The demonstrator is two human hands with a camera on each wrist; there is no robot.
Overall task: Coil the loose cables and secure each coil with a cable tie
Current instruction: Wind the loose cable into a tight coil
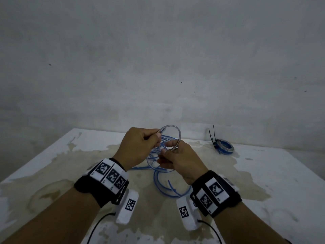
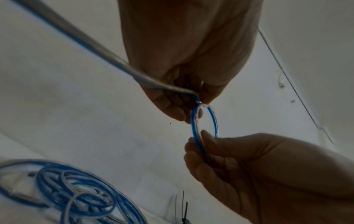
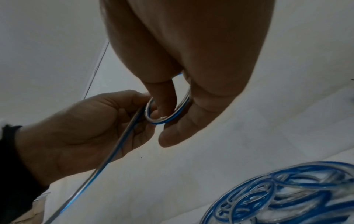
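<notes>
A blue-and-clear cable [image 1: 171,133] forms a small loop held up between both hands above the table. My left hand [image 1: 140,147] pinches the loop's top where the cable crosses [image 2: 199,103]. My right hand [image 1: 175,159] pinches the loop's lower side between thumb and fingers [image 2: 199,145] [image 3: 166,119]. The rest of the cable [image 1: 163,184] lies tangled on the table below the hands [image 2: 76,191] [image 3: 287,194]. A finished coil [image 1: 224,147] with black cable ties [image 1: 212,136] sits at the far right of the table.
The white table [image 1: 263,173] is stained brown in the middle and backs onto a grey wall [image 1: 158,59]. Thin black wires [image 1: 95,228] run from the wrist cameras near the front edge.
</notes>
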